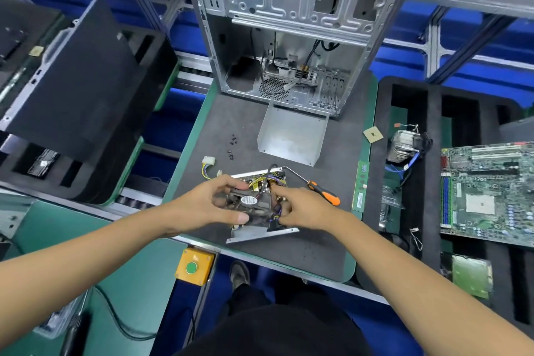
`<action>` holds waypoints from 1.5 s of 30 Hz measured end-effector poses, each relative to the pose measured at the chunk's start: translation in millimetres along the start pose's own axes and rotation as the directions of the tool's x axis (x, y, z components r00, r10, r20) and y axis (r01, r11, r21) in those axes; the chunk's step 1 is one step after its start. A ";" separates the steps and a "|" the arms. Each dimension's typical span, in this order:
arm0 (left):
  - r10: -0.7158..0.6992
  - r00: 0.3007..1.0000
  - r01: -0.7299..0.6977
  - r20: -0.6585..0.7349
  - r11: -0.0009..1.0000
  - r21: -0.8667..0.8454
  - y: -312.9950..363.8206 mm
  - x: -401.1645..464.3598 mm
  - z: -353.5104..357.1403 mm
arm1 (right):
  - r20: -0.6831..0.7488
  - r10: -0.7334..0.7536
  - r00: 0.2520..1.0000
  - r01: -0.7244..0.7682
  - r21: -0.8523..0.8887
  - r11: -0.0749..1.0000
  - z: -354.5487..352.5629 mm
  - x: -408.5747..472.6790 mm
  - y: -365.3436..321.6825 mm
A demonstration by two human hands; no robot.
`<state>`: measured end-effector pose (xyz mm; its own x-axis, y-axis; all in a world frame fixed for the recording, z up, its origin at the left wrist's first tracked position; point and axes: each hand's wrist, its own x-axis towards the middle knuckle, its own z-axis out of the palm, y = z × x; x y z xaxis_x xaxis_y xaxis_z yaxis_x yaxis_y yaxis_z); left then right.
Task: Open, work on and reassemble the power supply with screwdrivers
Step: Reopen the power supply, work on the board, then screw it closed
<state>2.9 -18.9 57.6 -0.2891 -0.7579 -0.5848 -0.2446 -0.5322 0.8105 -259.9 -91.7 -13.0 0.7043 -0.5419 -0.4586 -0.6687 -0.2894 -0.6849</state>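
Fan [250, 202] sits gripped in your left hand [212, 204] directly over the open power supply [260, 205] on the bench [318, 254]; your right hand [300, 208] pinches its wires; screwdriver [316, 188] lies just beyond that hand, handle nearest.

Electronics repair line: conveyor rollers [135, 202], foam trays [433, 153], stripped PC case [289, 23], motherboard [488, 191].
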 end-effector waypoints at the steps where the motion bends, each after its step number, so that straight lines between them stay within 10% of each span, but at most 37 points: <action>1: 0.020 1.000 -0.021 -0.008 0.999 -0.032 -0.8 -2.1 -1.2 | 0.002 -0.008 1.000 0.008 0.011 1.000 -0.8 0.0 -0.3; 8: 0.156 0.988 -0.148 -0.018 0.961 0.235 6.7 -16.3 -17.3 | 0.045 -0.015 0.999 0.013 0.056 0.998 -3.9 -1.8 -1.2; 12: 0.410 0.882 -0.446 0.234 0.558 0.700 15.0 -6.8 -16.5 | 0.028 -0.003 1.000 0.001 0.093 0.996 -0.4 -0.5 0.6; 17: 0.334 0.883 -0.451 0.330 0.414 0.790 9.2 3.1 5.1 | 0.068 0.006 0.998 -0.024 0.276 0.961 -1.0 0.2 7.6; 28: 0.240 0.856 -0.517 0.458 0.367 0.773 -10.1 -1.2 16.0 | 0.036 0.017 0.999 -0.027 0.282 0.959 6.1 -0.7 16.4; 45: 0.207 0.938 -0.344 0.278 0.456 0.821 -42.3 26.3 41.4 | -0.043 0.059 0.997 -0.023 0.578 0.816 15.9 7.3 23.9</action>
<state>-32.7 -0.7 6.6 -0.5792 -0.7161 -0.3895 -0.7717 0.3277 0.5450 -266.9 -90.1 -41.7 0.6527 -0.5913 -0.4736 -0.4244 0.2324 -0.8752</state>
